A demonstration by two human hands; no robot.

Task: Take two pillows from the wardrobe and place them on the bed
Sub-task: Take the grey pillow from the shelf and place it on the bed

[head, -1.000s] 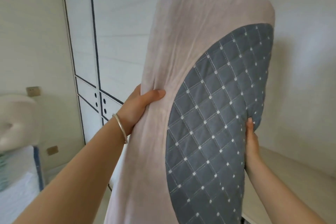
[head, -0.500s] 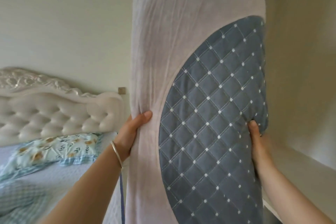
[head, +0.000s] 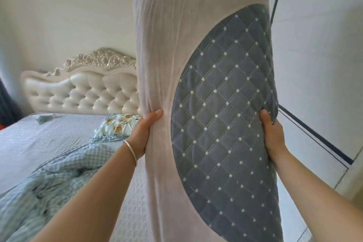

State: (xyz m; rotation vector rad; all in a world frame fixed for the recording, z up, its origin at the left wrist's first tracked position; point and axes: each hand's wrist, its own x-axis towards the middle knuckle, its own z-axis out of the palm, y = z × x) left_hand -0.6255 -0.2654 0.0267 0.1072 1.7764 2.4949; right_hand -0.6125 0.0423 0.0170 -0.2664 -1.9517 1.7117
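Observation:
I hold a long pillow [head: 206, 84] upright in front of me; it is pale pink with a grey quilted oval panel dotted in white. My left hand [head: 143, 133], with a thin bangle at the wrist, grips its left edge. My right hand [head: 272, 133] grips its right edge. The bed [head: 49, 137] lies to the left, behind and below the pillow, with a light quilted cover. The white wardrobe [head: 318, 65] with dark trim lines stands on the right, its doors closed in the part I see.
A cream tufted headboard [head: 84, 92] with a carved top stands against the far wall. A floral pillow [head: 117, 125] lies near the headboard. A rumpled blue checked blanket [head: 55, 186] covers the near part of the bed.
My view has swung left, from the wardrobe to the bed, with the pillow carried along. Far more of the bed and headboard shows now. Both hands keep the same grip.

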